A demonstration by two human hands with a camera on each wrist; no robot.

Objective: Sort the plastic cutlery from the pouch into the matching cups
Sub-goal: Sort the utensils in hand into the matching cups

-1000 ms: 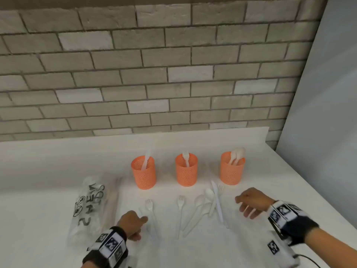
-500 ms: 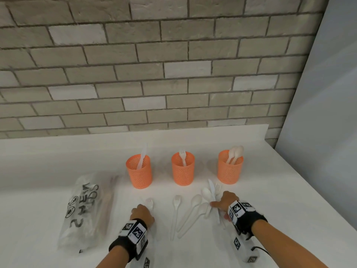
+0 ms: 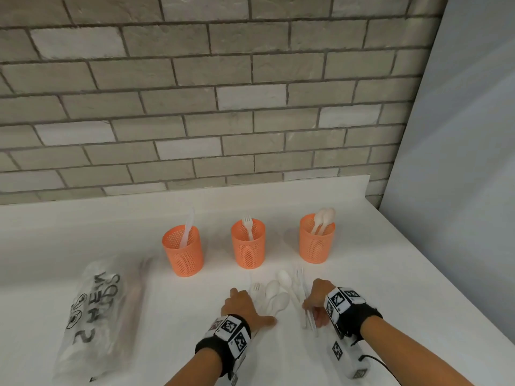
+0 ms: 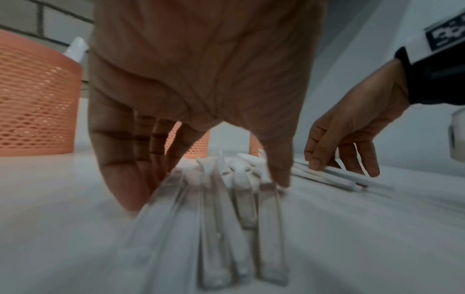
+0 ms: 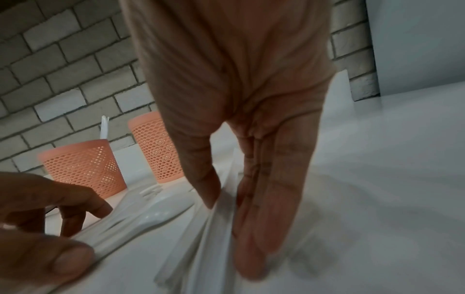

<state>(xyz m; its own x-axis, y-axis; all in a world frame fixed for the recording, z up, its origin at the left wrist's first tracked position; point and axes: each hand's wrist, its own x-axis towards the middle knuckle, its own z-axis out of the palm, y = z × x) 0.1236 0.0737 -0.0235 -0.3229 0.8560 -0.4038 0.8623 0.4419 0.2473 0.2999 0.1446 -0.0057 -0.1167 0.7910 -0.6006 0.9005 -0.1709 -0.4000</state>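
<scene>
Head view: white counter (image 3: 111, 232); three orange cups in a row.
Left cup (image 3: 184, 250): knife.
Middle cup (image 3: 248, 243): fork.
Right cup (image 3: 317, 238): spoons.
Pouch (image 3: 97, 310): lying far left.
Left hand (image 3: 241, 303): fingers straight, spread over loose cutlery (image 3: 276, 295).
Right hand (image 3: 317, 298): pinches white handles (image 3: 308, 320).

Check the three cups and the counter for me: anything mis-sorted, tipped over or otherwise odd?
Nothing stands out. All three orange cups stand upright: the left cup holds a knife, the middle cup a fork, the right cup spoons. The loose cutlery lies unsorted on the counter between both hands, as expected mid-job.
</scene>
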